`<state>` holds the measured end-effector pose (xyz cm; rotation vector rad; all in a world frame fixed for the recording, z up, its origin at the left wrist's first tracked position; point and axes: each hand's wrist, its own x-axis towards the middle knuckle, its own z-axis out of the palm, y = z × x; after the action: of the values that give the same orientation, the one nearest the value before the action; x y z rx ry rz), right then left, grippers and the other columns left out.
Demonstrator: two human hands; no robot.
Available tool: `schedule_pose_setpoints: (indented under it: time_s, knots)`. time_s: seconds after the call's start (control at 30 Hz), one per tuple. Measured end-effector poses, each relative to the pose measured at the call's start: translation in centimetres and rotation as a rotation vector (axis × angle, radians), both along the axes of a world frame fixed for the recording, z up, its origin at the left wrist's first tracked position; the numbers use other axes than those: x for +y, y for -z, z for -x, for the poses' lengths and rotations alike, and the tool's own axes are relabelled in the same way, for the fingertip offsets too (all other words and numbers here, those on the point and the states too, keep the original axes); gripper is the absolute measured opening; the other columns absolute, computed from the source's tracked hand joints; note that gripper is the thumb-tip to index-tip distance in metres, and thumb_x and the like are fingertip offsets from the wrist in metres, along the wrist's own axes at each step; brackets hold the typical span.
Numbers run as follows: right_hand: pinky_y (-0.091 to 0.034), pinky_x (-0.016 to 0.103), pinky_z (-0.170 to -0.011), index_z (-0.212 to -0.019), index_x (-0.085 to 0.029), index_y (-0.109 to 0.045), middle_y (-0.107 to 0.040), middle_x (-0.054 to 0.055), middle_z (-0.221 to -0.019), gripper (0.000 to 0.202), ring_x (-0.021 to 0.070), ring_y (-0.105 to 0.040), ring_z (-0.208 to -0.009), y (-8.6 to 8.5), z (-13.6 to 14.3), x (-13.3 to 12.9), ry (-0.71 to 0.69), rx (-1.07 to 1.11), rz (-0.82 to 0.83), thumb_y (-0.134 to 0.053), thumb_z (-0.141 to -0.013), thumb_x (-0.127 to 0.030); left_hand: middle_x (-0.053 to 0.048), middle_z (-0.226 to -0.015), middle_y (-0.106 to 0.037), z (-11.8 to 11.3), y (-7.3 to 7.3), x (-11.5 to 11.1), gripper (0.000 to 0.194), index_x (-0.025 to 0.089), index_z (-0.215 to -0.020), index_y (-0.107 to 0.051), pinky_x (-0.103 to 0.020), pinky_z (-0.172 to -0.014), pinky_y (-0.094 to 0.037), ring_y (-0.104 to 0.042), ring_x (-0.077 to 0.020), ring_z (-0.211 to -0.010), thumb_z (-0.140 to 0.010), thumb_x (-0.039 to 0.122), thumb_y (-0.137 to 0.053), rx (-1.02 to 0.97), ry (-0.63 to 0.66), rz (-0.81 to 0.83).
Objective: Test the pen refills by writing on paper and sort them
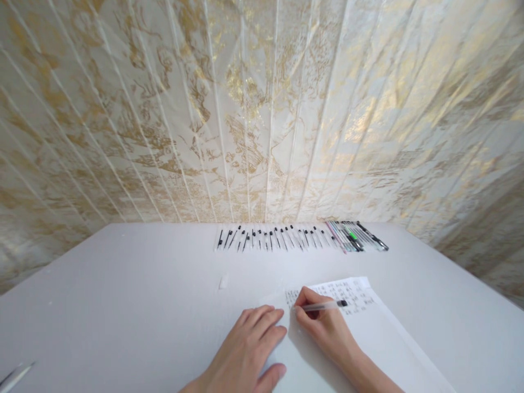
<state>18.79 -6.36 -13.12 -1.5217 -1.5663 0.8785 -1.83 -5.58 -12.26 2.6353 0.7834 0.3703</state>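
Between the fingers and thumb of my right hand (323,322) is a pen (325,306) with a clear barrel and a black end. Its tip points left toward the sheet of paper (393,349), though my fingers hide the exact contact. Rows of dark handwriting (341,292) cover the upper part of the sheet. My left hand (249,349) lies flat on the paper's left side, fingers stretched out and nothing held.
Along the back of the white table (123,295) lies a row of clear pens with black caps (274,238). Darker and coloured pens (356,236) lie at its right end. A small white piece (223,281) rests mid-table. A slim pen-like object (17,376) is at lower left. Gold-patterned curtain (245,136) hangs behind.
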Motion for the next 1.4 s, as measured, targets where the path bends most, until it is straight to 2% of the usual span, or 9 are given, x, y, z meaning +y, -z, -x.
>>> schedule_pose_setpoints:
  time_s: [1.4]
  knots:
    - [-0.028,0.023,-0.050,-0.061,-0.018,-0.048,-0.045,-0.004,-0.052,0.009,0.0112,-0.039,-0.053,-0.21,0.08,-0.18,0.006,0.037,0.026,-0.049,-0.070,-0.019,-0.010,-0.136,-0.051,0.04,0.23,-0.24,0.036,0.021,-0.118,-0.054,-0.043,-0.101,-0.036,-0.043,-0.0287,-0.123,-0.085,0.032,-0.056,-0.067,-0.001,0.013]
